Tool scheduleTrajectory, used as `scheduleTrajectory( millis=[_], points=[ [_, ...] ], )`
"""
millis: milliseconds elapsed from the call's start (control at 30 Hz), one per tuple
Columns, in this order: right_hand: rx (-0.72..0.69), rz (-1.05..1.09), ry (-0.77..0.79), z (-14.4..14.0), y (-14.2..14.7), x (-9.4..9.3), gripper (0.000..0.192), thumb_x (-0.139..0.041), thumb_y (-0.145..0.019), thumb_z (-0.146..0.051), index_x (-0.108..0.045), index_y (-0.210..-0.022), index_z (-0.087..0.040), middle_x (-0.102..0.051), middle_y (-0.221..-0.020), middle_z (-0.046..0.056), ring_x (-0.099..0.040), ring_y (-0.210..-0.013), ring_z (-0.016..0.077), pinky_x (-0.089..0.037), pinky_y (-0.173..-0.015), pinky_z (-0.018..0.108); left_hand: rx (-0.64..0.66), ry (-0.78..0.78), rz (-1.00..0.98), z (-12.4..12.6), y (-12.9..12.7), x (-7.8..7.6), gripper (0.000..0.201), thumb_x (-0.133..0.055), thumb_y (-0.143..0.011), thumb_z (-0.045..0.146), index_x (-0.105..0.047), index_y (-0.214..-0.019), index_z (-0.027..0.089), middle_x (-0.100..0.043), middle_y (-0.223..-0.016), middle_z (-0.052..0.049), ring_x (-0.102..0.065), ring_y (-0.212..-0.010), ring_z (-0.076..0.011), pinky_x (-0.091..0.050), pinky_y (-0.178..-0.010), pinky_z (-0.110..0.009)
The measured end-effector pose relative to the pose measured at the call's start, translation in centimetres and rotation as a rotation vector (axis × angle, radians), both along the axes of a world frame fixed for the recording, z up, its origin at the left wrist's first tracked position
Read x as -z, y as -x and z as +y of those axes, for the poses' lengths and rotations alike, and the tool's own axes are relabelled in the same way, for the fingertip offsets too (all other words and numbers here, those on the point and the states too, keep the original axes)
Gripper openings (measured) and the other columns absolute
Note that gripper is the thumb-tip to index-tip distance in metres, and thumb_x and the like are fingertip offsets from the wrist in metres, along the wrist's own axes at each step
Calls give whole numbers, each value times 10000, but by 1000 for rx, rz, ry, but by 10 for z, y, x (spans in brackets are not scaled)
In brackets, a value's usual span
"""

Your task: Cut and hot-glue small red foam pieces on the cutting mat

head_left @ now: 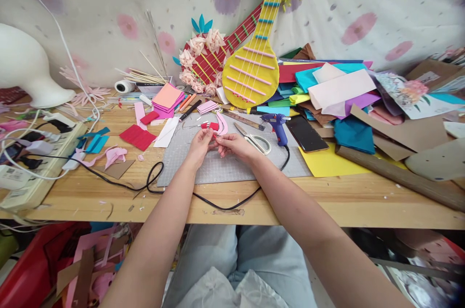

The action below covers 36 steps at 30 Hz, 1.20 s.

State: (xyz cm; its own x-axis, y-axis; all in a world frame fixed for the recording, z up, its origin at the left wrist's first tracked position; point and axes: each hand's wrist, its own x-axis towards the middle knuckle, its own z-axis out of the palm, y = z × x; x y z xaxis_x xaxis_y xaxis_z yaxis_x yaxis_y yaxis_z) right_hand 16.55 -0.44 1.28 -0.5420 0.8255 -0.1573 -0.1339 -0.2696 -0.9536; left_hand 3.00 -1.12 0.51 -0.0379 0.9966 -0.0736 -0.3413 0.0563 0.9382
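My left hand and my right hand meet over a grey cutting mat, both pinching a small red foam piece between their fingertips. Just beyond the hands lie another red foam bit and a curved pink foam strip. Scissors rest on the mat right of my right hand. A blue glue gun stands past them, its black cord looping along the table's front edge.
A black phone lies beside yellow paper. Coloured sheets and cardboard pile up at the right. Yellow and red foam guitars lean on the back wall. A power strip and red foam squares sit left.
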Motion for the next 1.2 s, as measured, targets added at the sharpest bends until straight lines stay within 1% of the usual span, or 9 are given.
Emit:
scheduleTrajectory(
  millis=[167, 400, 567, 700, 800, 900, 1000, 1100, 1200],
  points=[
    [-17, 34, 109, 5, -6, 3, 208, -626, -755, -309, -637, -760, -101, -606, -507, -12, -548, -416, 67, -458, -448, 177, -170, -88, 37, 1, 6, 0, 348, -775, -490, 284, -567, -737, 154, -593, -685, 20, -558, -641, -89, -483, -582, -227],
    [-45, 35, 211, 10, -11, 6, 230, -592, -791, -316, -640, -742, -96, -573, -459, -28, -508, -373, 50, -423, -387, 153, -93, -43, 148, -3, 7, -1, 359, -685, -611, 407, -657, -844, 136, -662, -792, -60, -614, -725, -151, -508, -631, -293],
    [-62, 13, 208, 8, -10, 3, 266, -551, -819, -339, -638, -745, -99, -551, -436, -33, -493, -366, 50, -407, -385, 155, 35, -72, 176, -5, 2, 0, 313, -707, -596, 373, -651, -800, 143, -631, -765, -29, -583, -694, -128, -505, -559, -246],
    [-14, -80, 173, 8, -12, -3, 341, -501, -833, -422, -625, -723, -124, -578, -486, -7, -506, -404, 60, -421, -429, 176, -16, 34, 59, -3, 4, 0, 203, -692, -643, 300, -603, -721, 134, -585, -666, 2, -525, -572, -76, -494, -514, -216],
    [103, -194, 24, 10, -22, -12, 341, -525, -801, -460, -594, -684, -148, -561, -500, -11, -484, -421, 61, -405, -453, 186, 47, 158, -109, -1, 7, -2, 89, -636, -713, 200, -581, -714, 130, -555, -630, 11, -508, -525, -52, -499, -519, -195],
    [278, -484, -239, 9, -39, -24, 329, -519, -796, -454, -553, -643, -164, -540, -505, -11, -463, -439, 77, -378, -474, 212, 151, 272, -272, -1, 10, -4, 64, -543, -776, 110, -596, -742, 119, -543, -632, 2, -507, -521, -35, -508, -554, -169],
    [386, -1047, -521, 3, -57, -31, 262, -526, -784, -403, -567, -677, -168, -609, -634, 32, -546, -602, 144, -395, -577, 258, 208, 340, -402, 0, 11, -6, 153, -465, -819, 88, -604, -757, 104, -529, -629, -6, -497, -519, -25, -518, -592, -156],
    [354, -1469, -647, -3, -67, -26, 187, -512, -783, -289, -585, -888, -153, -634, -939, 103, -576, -877, 228, -412, -723, 308, 228, 372, -477, 0, 11, -9, 167, -455, -828, 86, -590, -730, 93, -518, -629, -9, -493, -523, -19, -524, -625, -152],
    [272, -1664, -708, -7, -68, -16, 313, -464, -811, -234, -521, -1061, -56, -574, -1081, 201, -535, -1026, 279, -388, -836, 345, 230, 388, -522, -1, 10, -11, 180, -443, -838, 88, -574, -716, 88, -501, -630, -7, -486, -520, -12, -518, -626, -138]
  ],
)
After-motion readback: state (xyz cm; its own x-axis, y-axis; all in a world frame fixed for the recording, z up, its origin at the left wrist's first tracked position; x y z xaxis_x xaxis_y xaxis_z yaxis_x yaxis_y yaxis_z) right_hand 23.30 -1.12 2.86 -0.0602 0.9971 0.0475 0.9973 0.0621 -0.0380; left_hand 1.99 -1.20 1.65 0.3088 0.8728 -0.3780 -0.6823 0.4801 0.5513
